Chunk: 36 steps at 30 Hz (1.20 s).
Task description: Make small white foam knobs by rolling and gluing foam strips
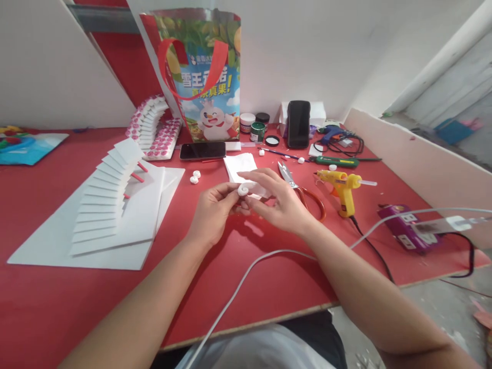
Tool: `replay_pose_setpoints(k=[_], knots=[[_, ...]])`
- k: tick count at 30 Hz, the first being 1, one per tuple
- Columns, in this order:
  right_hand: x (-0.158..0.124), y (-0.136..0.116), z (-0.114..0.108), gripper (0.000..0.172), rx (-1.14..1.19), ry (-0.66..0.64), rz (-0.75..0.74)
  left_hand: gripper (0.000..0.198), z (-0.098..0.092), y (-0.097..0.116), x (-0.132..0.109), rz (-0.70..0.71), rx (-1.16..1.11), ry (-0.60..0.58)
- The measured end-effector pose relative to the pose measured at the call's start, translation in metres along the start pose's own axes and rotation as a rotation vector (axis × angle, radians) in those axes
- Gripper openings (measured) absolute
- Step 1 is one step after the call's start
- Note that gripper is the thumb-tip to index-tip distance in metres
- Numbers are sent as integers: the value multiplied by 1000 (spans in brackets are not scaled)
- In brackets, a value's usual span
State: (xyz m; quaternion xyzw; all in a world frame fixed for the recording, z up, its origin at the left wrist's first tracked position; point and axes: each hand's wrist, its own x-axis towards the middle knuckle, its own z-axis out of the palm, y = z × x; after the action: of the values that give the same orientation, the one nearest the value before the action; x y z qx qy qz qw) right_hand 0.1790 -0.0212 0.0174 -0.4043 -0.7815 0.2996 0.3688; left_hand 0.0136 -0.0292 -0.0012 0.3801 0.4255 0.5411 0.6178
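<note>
Thumb and fingertips of the left hand are clamped on a small white coil, its spiral end facing up over the middle of the table. From that coil, with twelve o'clock pointing away from the person, a white strip runs toward three. The right hand reaches in from four; its thumb and forefinger stand apart, the thumb tip close beside the coil. Whether its hidden fingers grip the strip, I cannot tell.

Winding well here would seem to call for a firm left pinch, so the spiral cannot spring loose, and light, even tension from the right. Keeping the strip's edges level turn by turn should give a flat end; too hard a squeeze could make the coil oval.

Just beyond, at twelve, lies a stack of white paper. Two small white rolls sit between nine and ten, a fair guide for size. Scissors lie near three, partly behind the right hand, and farther that way stands a yellow glue gun. A pale cable crosses at five, beneath the right forearm; the elbow is best kept from dragging it.
</note>
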Motion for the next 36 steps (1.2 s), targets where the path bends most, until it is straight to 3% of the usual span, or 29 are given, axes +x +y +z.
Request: replay_pose_setpoints(k=[3,6,14,21,28,32,36], knots=[[2,4,0,22,-25,54,-44,20,-2,1,0,-6,43,-15],[4,7,0,13,-49,83,-33,21,-2,2,-2,24,120,-28],[2,9,5,16,-22,180,68,38,2,-2,-7,208,273,-113],[2,6,4,16,361,-15,180,37,-8,-4,-3,323,450,-145],[2,5,2,13,137,51,227,33,-6,-8,-8,594,802,-10],[2,3,3,11,146,53,236,29,-5,-9,-7,578,846,40],[2,2,4,12,165,34,256,22,-4,-7,-6,434,692,43]])
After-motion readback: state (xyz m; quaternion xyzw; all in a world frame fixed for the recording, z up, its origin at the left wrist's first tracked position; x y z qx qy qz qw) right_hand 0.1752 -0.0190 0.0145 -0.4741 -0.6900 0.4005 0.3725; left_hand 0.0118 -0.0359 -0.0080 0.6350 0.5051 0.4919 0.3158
